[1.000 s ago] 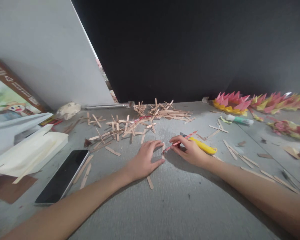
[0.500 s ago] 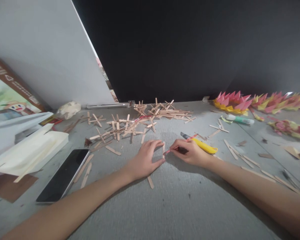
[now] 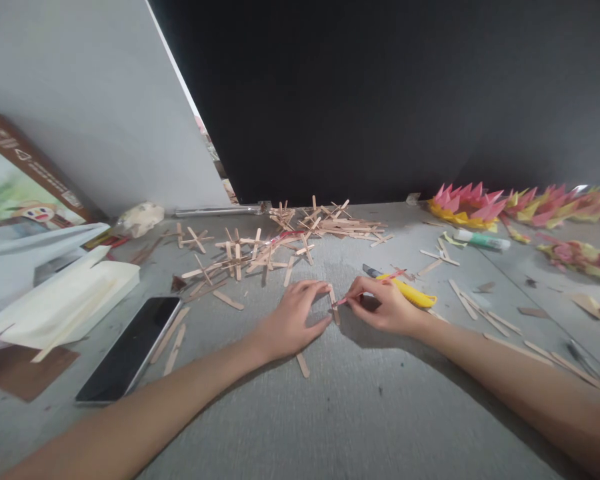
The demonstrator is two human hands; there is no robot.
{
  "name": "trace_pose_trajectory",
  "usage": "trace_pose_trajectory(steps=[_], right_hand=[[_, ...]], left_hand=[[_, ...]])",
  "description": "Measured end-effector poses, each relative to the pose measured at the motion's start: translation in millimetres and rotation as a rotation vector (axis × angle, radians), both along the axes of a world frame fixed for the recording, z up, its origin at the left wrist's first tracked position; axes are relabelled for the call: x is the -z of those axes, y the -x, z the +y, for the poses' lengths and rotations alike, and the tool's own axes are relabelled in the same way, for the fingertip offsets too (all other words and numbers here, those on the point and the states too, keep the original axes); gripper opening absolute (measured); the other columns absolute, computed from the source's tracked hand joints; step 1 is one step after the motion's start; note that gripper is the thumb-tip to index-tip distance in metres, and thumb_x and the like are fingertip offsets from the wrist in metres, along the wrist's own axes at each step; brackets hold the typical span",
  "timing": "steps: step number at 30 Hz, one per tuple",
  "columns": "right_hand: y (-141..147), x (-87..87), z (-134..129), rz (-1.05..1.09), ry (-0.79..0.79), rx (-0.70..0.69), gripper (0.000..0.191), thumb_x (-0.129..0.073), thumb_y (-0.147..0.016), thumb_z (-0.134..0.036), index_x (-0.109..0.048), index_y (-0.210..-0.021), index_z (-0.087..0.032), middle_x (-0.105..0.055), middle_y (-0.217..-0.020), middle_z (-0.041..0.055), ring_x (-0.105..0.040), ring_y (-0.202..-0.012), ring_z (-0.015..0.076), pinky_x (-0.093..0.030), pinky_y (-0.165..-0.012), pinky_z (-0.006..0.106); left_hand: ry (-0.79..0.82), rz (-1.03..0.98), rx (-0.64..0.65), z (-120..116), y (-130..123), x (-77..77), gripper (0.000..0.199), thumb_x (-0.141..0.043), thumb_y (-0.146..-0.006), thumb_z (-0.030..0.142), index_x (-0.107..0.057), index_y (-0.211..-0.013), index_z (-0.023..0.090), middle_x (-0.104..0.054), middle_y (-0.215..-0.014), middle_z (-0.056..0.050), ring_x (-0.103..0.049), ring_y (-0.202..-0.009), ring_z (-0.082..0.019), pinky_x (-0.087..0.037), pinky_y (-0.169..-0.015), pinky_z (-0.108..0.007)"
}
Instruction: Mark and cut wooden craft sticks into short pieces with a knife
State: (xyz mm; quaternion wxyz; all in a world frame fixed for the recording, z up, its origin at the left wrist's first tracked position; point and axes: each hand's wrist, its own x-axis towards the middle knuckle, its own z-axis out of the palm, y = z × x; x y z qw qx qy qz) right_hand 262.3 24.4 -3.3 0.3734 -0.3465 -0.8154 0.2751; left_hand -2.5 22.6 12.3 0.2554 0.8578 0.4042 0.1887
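A craft stick (image 3: 335, 313) lies on the grey tabletop between my hands. My left hand (image 3: 296, 313) rests beside it with thumb and forefinger spread apart. The forefinger is near the stick's upper end, and the thumb sits just left of its lower part. Pinched in my right hand (image 3: 384, 305) is a slim red pencil (image 3: 344, 301), its tip at the middle of the stick. Behind that hand lies a yellow utility knife (image 3: 413, 293) with its dark end pointing left. Another stick (image 3: 303, 365) lies below my left hand.
Crossed craft sticks (image 3: 237, 257) and a stick pile (image 3: 350, 225) lie farther back. On the left are a phone (image 3: 130, 350) and an open white box (image 3: 105, 293). Right of me are a glue stick (image 3: 483, 240), pink-and-yellow paper decorations (image 3: 467, 203) and loose sticks (image 3: 463, 300).
The craft stick has turned slightly and shifted right, away from my left thumb, which earlier touched its lower end. My right hand has moved a little right with the pencil.
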Motion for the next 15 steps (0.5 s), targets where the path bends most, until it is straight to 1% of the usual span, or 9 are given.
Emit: trace_pose_trajectory(steps=[3, 5, 7, 11, 15], right_hand=[[0.1, 0.0, -0.1, 0.041, -0.001, 0.044, 0.005, -0.061, -0.099, -0.025, -0.060, -0.095, -0.024, -0.070, -0.083, 0.0024, -0.066, -0.074, 0.0171, -0.052, -0.068, 0.030], [0.9, -0.8, -0.2, 0.023, 0.002, 0.039, 0.004, -0.061, -0.100, -0.025, -0.060, -0.095, -0.023, -0.070, -0.083, 0.0022, -0.066, -0.073, 0.0165, -0.052, -0.067, 0.029], [1.8, -1.6, -0.2, -0.014, 0.002, 0.019, 0.005, -0.060, -0.101, -0.025, -0.060, -0.096, -0.023, -0.070, -0.083, 0.0019, -0.066, -0.071, 0.0157, -0.051, -0.066, 0.029], [2.5, -2.5, -0.1, -0.072, -0.007, -0.010, 0.006, -0.057, -0.102, -0.025, -0.060, -0.097, -0.024, -0.072, -0.087, 0.0030, -0.067, -0.074, 0.0156, -0.051, -0.067, 0.029], [2.5, -2.8, 0.5, -0.098, -0.003, -0.026, 0.008, -0.056, -0.102, -0.025, -0.063, -0.098, -0.023, -0.075, -0.094, 0.0041, -0.070, -0.079, 0.0156, -0.053, -0.070, 0.028]], left_hand=[[-0.063, 0.038, 0.045, -0.4, -0.9, -2.3, 0.048, -0.059, -0.103, 0.047, -0.055, -0.147, 0.028, -0.060, -0.148, -0.010, -0.046, -0.146, -0.031, -0.039, -0.122, -0.052], [-0.122, 0.057, 0.062, 0.4, -0.9, -1.1, 0.042, -0.062, -0.102, 0.049, -0.062, -0.139, 0.029, -0.064, -0.144, -0.007, -0.044, -0.147, -0.031, -0.035, -0.124, -0.053], [-0.154, 0.060, 0.047, 2.0, -0.3, 1.7, 0.039, -0.067, -0.098, 0.053, -0.069, -0.128, 0.029, -0.067, -0.142, -0.006, -0.044, -0.147, -0.032, -0.033, -0.124, -0.055], [-0.147, 0.039, 0.021, 5.5, 1.5, 6.5, 0.043, -0.074, -0.090, 0.062, -0.074, -0.116, 0.027, -0.068, -0.142, -0.007, -0.047, -0.146, -0.033, -0.032, -0.124, -0.057], [-0.108, 0.027, 0.028, 5.8, 1.3, 4.7, 0.043, -0.073, -0.090, 0.064, -0.075, -0.112, 0.026, -0.062, -0.152, -0.008, -0.046, -0.149, -0.033, -0.033, -0.124, -0.058]])
